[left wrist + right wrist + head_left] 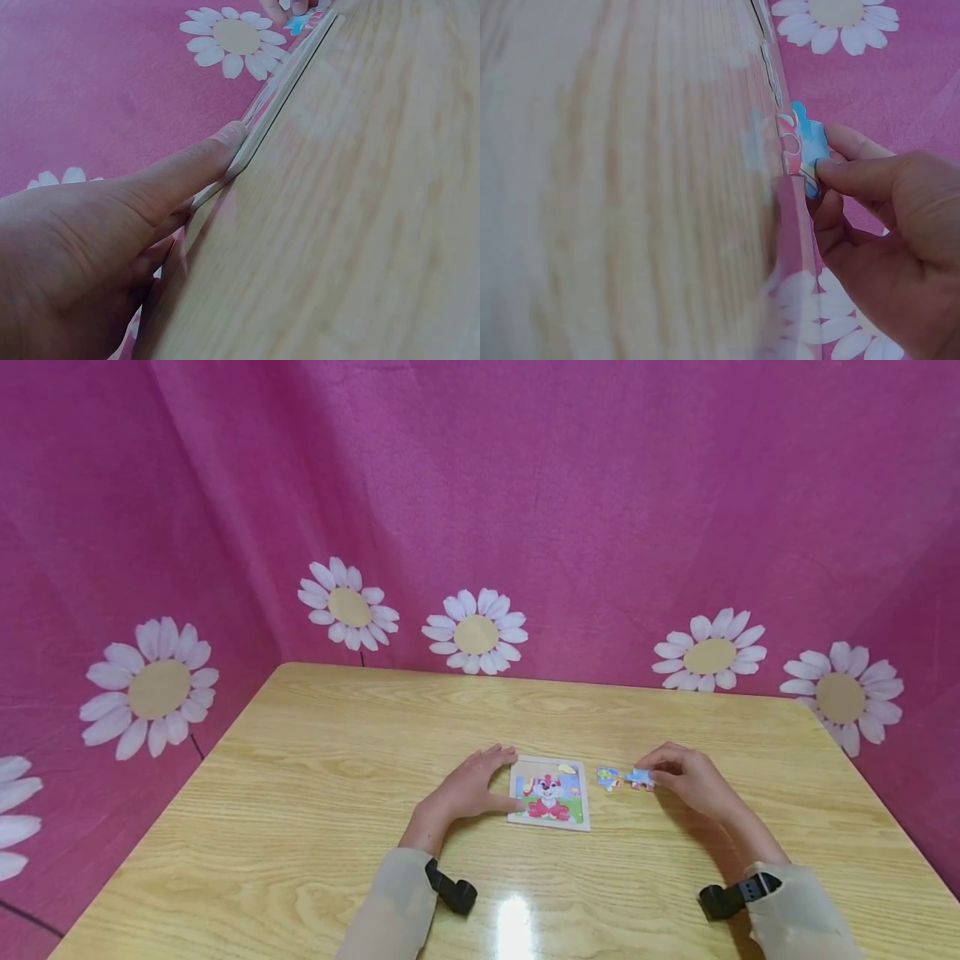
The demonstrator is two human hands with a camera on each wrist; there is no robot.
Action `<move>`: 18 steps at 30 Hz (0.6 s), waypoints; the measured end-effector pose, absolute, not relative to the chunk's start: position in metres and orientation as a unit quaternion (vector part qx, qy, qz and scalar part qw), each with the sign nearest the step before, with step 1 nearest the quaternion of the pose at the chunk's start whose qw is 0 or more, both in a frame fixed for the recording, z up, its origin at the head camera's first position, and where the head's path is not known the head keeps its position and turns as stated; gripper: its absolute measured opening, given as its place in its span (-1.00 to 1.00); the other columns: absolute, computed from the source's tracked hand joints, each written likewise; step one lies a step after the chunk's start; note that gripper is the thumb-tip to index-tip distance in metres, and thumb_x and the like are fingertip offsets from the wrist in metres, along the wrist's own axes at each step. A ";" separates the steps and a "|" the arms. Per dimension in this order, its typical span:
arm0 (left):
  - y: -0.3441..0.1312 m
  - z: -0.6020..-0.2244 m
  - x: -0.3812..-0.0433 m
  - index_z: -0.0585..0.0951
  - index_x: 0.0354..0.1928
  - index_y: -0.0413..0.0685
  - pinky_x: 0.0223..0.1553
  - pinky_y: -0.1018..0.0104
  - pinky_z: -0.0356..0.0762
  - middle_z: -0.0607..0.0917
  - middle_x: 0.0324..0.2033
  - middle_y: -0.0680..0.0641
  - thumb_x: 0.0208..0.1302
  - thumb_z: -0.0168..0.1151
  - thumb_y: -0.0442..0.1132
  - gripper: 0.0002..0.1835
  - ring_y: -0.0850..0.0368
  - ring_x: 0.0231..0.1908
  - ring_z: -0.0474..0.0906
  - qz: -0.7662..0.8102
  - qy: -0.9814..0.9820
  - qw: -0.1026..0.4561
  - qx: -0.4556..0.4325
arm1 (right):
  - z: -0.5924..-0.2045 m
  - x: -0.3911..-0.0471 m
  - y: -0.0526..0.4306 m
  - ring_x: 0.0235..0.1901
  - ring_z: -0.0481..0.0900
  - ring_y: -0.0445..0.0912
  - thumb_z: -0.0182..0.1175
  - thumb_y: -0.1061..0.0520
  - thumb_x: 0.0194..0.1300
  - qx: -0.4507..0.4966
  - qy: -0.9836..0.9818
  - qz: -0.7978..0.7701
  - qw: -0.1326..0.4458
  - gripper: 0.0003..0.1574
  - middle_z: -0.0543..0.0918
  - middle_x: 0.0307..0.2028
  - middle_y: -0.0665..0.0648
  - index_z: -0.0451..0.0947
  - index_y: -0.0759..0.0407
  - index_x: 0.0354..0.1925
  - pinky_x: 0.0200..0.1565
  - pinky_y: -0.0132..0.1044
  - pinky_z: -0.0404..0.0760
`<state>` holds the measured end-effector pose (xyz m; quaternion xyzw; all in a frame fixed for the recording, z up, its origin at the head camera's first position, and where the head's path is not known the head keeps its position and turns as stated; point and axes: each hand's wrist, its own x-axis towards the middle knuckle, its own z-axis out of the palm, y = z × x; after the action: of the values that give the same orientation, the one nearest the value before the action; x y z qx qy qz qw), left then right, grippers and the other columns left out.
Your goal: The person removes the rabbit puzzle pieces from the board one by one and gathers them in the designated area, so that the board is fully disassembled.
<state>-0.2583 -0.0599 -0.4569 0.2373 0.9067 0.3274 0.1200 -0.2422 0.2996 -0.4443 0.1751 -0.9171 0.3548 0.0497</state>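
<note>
A square jigsaw tray (pixel 587 800) lies flat on the table, showing a red-and-white cartoon animal on green and blue; some of its bare base shows along the top. My left hand (pixel 471 787) spreads at the tray's left side, its fingers by the far corner and its thumb lying on the near part of the left rim. Right of the tray, my right hand (pixel 693 781) pinches a light blue puzzle piece (pixel 814 139) between thumb and fingers. That piece overlaps a pink puzzle piece (pixel 790 142) on the table. Another puzzle piece (pixel 606 775), blue and yellow, lies between tray and right hand.
The wood-grain table (pixel 360 752) stretches around both hands. Behind it and along the left hangs a pink curtain (pixel 570 510) with white daisies. Black straps with small cameras (pixel 456 893) sit on both wrists.
</note>
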 end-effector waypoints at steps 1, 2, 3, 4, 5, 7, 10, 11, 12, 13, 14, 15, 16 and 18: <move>-0.060 -0.457 -0.258 0.31 0.45 0.09 0.56 -0.02 -0.04 0.22 0.51 0.03 0.10 0.42 0.14 -0.12 -0.01 0.55 0.00 0.326 0.907 0.119 0.238 | -0.445 -0.242 0.300 -0.29 0.55 -0.33 0.20 0.42 0.26 0.173 -0.917 0.356 0.047 -0.78 0.69 -0.21 0.24 0.69 0.26 -0.17 -0.28 -0.51 0.59; -0.060 -0.457 -0.258 0.31 0.44 0.08 0.56 -0.02 -0.03 0.22 0.50 0.02 0.10 0.42 0.14 -0.12 -0.01 0.54 0.00 0.326 0.907 0.119 0.239 | -0.444 -0.242 0.300 -0.29 0.54 -0.35 0.20 0.41 0.26 0.170 -0.917 0.358 0.045 -0.79 0.68 -0.21 0.24 0.69 0.26 -0.17 -0.28 -0.51 0.58; -0.059 -0.457 -0.259 0.31 0.44 0.07 0.56 -0.02 -0.03 0.22 0.50 0.02 0.10 0.42 0.14 -0.12 -0.01 0.54 0.01 0.325 0.907 0.118 0.240 | -0.444 -0.242 0.300 -0.29 0.53 -0.35 0.19 0.40 0.28 0.168 -0.918 0.358 0.041 -0.79 0.68 -0.20 0.23 0.69 0.25 -0.16 -0.27 -0.51 0.57; -0.059 -0.457 -0.259 0.31 0.44 0.08 0.56 -0.01 -0.03 0.22 0.50 0.02 0.10 0.41 0.15 -0.12 -0.01 0.54 0.01 0.324 0.907 0.118 0.241 | -0.444 -0.243 0.299 -0.29 0.53 -0.33 0.19 0.39 0.28 0.163 -0.919 0.357 0.039 -0.79 0.67 -0.20 0.22 0.69 0.24 -0.16 -0.27 -0.50 0.57; -0.060 -0.457 -0.259 0.31 0.44 0.08 0.56 0.00 -0.04 0.22 0.50 0.03 0.11 0.41 0.15 -0.12 -0.01 0.54 0.00 0.323 0.908 0.118 0.241 | -0.444 -0.243 0.299 -0.29 0.52 -0.31 0.19 0.39 0.29 0.160 -0.921 0.354 0.036 -0.79 0.67 -0.20 0.21 0.69 0.24 -0.16 -0.27 -0.49 0.56; -0.060 -0.457 -0.259 0.31 0.44 0.09 0.56 0.00 -0.04 0.22 0.51 0.03 0.11 0.41 0.15 -0.12 0.00 0.54 0.00 0.322 0.908 0.118 0.241 | -0.444 -0.245 0.298 -0.29 0.49 -0.26 0.19 0.38 0.29 0.152 -0.925 0.347 0.028 -0.79 0.66 -0.20 0.20 0.69 0.22 -0.15 -0.26 -0.48 0.52; -0.060 -0.456 -0.259 0.31 0.45 0.10 0.56 0.01 -0.05 0.22 0.51 0.05 0.10 0.41 0.16 -0.12 0.01 0.55 0.00 0.321 0.908 0.120 0.241 | -0.445 -0.247 0.298 -0.26 0.46 -0.22 0.18 0.38 0.29 0.137 -0.933 0.333 0.016 -0.76 0.67 -0.17 0.19 0.69 0.21 -0.13 -0.23 -0.48 0.49; -0.060 -0.456 -0.259 0.31 0.45 0.10 0.56 0.01 -0.04 0.21 0.51 0.05 0.10 0.41 0.16 -0.12 0.00 0.55 0.00 0.321 0.908 0.120 0.240 | -0.446 -0.248 0.298 -0.25 0.46 -0.20 0.17 0.39 0.29 0.134 -0.935 0.329 0.013 -0.75 0.67 -0.16 0.20 0.69 0.21 -0.13 -0.22 -0.47 0.49; -0.060 -0.456 -0.259 0.31 0.45 0.10 0.56 0.01 -0.04 0.21 0.51 0.05 0.10 0.41 0.16 -0.12 0.00 0.55 0.00 0.321 0.908 0.121 0.239 | -0.447 -0.248 0.298 -0.23 0.46 -0.20 0.16 0.39 0.30 0.131 -0.937 0.325 0.010 -0.74 0.68 -0.15 0.19 0.69 0.20 -0.12 -0.20 -0.47 0.49; -0.060 -0.456 -0.259 0.31 0.45 0.10 0.56 0.00 -0.04 0.21 0.51 0.05 0.10 0.41 0.16 -0.11 0.00 0.55 0.00 0.322 0.908 0.121 0.238 | -0.447 -0.249 0.298 -0.22 0.47 -0.20 0.16 0.40 0.30 0.130 -0.937 0.323 0.009 -0.73 0.68 -0.14 0.20 0.69 0.20 -0.12 -0.18 -0.48 0.49; -0.059 -0.456 -0.259 0.31 0.45 0.10 0.56 0.00 -0.04 0.21 0.51 0.04 0.10 0.41 0.16 -0.11 -0.01 0.55 0.00 0.322 0.909 0.122 0.237 | -0.448 -0.250 0.298 -0.20 0.48 -0.19 0.16 0.40 0.29 0.131 -0.938 0.322 0.008 -0.73 0.68 -0.14 0.20 0.69 0.20 -0.12 -0.17 -0.48 0.50; -0.059 -0.456 -0.259 0.31 0.45 0.11 0.56 0.00 -0.03 0.21 0.51 0.04 0.10 0.41 0.16 -0.11 -0.01 0.55 0.00 0.322 0.909 0.122 0.236 | -0.449 -0.250 0.298 -0.19 0.49 -0.18 0.16 0.40 0.29 0.132 -0.937 0.322 0.007 -0.73 0.68 -0.14 0.20 0.69 0.21 -0.12 -0.17 -0.47 0.51; -0.060 -0.456 -0.259 0.31 0.45 0.11 0.56 -0.01 -0.03 0.20 0.51 0.04 0.10 0.41 0.16 -0.11 -0.01 0.55 0.00 0.322 0.909 0.122 0.235 | -0.449 -0.251 0.298 -0.18 0.50 -0.17 0.16 0.40 0.29 0.135 -0.937 0.322 0.008 -0.73 0.68 -0.14 0.21 0.69 0.21 -0.12 -0.16 -0.47 0.52; -0.060 -0.456 -0.259 0.30 0.45 0.12 0.56 -0.01 -0.03 0.20 0.51 0.04 0.10 0.41 0.17 -0.11 -0.02 0.55 -0.01 0.322 0.909 0.123 0.234 | -0.449 -0.251 0.299 -0.20 0.50 -0.20 0.17 0.40 0.29 0.140 -0.937 0.321 0.009 -0.74 0.68 -0.14 0.21 0.69 0.21 -0.12 -0.17 -0.47 0.53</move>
<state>-0.2587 -0.0598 -0.4564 0.2345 0.9090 0.3222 0.1225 -0.2513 0.2986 -0.4495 0.1398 -0.9366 0.3212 0.0088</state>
